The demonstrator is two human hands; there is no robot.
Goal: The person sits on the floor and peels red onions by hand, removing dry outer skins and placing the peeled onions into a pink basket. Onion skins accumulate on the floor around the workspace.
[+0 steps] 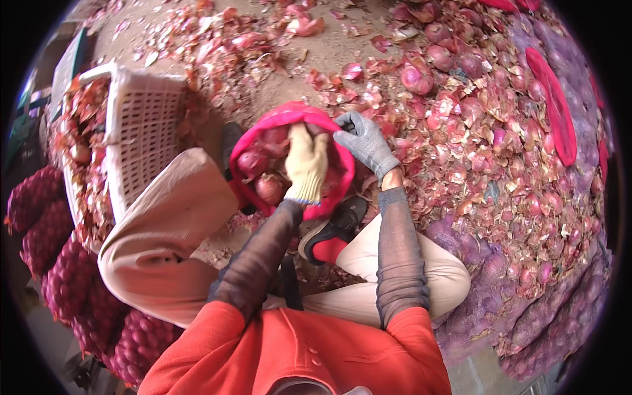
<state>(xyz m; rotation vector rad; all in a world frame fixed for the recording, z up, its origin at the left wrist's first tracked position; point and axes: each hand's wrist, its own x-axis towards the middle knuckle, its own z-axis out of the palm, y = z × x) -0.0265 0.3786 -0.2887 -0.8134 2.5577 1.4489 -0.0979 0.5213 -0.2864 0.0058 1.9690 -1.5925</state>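
A round pink-red bag with a rolled rim stands upright between my feet, holding several red onions. My left hand, in a cream knit glove with a blue-edged cuff, reaches down inside it. Its fingertips are among the onions and partly hidden, so I cannot tell whether they grip one. At the bag's right rim is my right hand in a grey glove, its thumb and bent fingers pinching the rim.
Onions and loose skins lie in a broad heap on the right, over purple mesh sacks. A white plastic crate of skins stands at the left, near full red mesh sacks. A flat pink bag lies at far right.
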